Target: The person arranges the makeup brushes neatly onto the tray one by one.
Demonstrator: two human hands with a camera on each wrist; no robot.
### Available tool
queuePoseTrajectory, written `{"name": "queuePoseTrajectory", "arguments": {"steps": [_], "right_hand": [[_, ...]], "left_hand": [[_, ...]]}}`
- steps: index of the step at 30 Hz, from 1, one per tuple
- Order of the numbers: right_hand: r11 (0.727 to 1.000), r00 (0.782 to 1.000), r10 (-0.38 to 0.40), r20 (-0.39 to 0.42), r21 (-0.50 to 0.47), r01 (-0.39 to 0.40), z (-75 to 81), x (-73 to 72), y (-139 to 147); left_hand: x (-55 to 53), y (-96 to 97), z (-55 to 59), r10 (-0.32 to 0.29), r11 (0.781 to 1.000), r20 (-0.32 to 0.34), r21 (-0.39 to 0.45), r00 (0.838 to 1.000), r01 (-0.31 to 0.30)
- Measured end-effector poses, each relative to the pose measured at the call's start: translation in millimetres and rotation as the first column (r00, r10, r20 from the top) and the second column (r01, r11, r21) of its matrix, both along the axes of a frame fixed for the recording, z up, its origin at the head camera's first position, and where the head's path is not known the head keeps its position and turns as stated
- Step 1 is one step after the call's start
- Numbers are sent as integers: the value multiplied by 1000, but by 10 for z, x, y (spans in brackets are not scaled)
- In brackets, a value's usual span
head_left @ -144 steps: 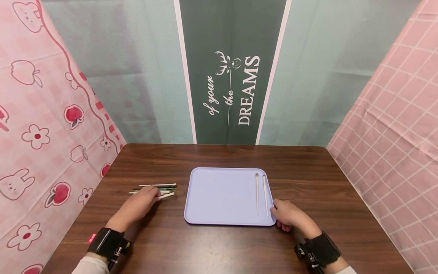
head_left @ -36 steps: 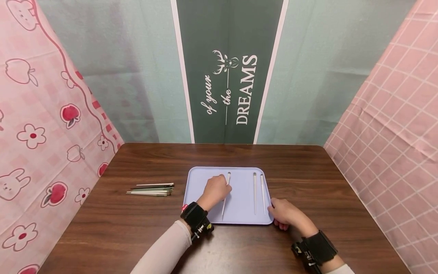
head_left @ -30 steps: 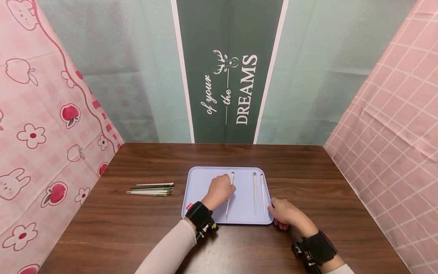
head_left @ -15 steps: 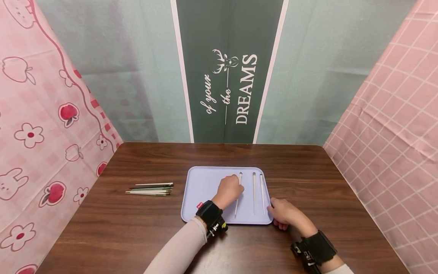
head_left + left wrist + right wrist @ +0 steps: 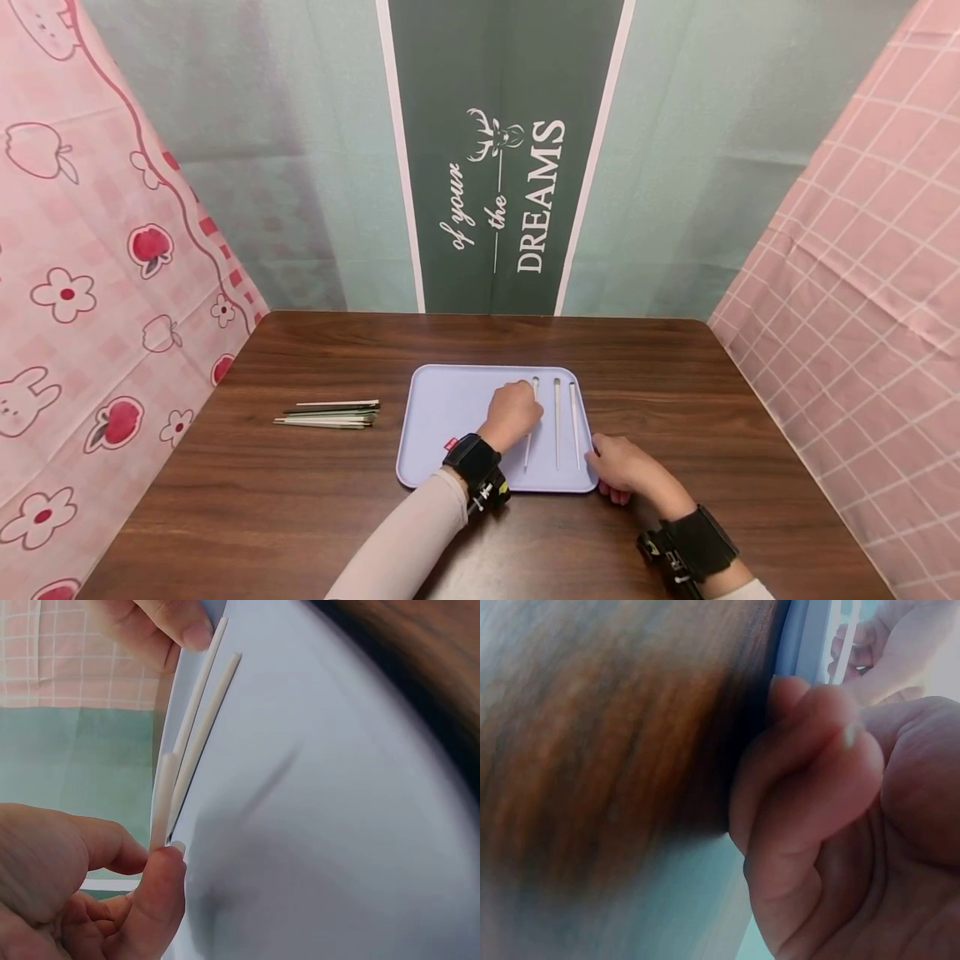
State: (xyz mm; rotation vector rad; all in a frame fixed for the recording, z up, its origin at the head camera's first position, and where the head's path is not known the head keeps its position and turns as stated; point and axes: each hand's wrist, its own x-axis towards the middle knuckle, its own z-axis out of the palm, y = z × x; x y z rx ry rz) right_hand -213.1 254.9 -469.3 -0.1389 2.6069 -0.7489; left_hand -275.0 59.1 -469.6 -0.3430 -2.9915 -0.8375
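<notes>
My left hand (image 5: 513, 414) pinches a thin white makeup brush (image 5: 527, 455) over the right half of the lilac tray (image 5: 442, 400), its bristle end pointing away from me. In the left wrist view thumb and forefinger grip the brush (image 5: 165, 791) near the lower part of the picture, and its shadow falls on the tray. Two more white makeup brushes, a wider-tipped one (image 5: 557, 429) and a slimmer one (image 5: 575, 429), lie side by side along the tray's right side. My right hand (image 5: 626, 467) holds the tray's near right corner, thumb over the rim and fingers curled below.
A small bundle of brushes (image 5: 330, 414) with white, green and dark handles lies on the wooden table (image 5: 330, 350) left of the tray. Patterned cloths hang behind and on both sides, including the pink one (image 5: 847, 300) at the right.
My left hand has taken a makeup brush from the bundle, brought it over the tray and moved it rightward towards the two lying brushes. The right hand stays at the tray's corner.
</notes>
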Motion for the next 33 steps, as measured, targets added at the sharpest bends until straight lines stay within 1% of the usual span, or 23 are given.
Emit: {"name": "queuePoseTrajectory", "arguments": {"steps": [2, 9, 14, 22, 30, 33], "right_hand": [[1000, 1000, -4, 6, 4, 4, -3, -4, 0], [1000, 1000, 6, 8, 4, -6, -13, -11, -2], [1000, 1000, -1, 13, 0, 1, -5, -6, -3], [1000, 1000, -1, -3, -7, 1, -7, -5, -4], [1000, 1000, -7, 1, -4, 7, -6, -3, -6], [1000, 1000, -9, 4, -1, 9, -5, 0, -7]], "left_hand": [[-9, 23, -7, 0, 1000, -10, 4, 1000, 0], [-28, 89, -10, 3, 1000, 1, -17, 1000, -3], [-48, 117, -16, 3, 999, -7, -32, 1000, -3], [-64, 151, -46, 2, 999, -17, -46, 1000, -2], [-78, 163, -76, -4, 998, -75, -62, 997, -1], [-78, 172, -87, -7, 997, -82, -72, 997, 1]]}}
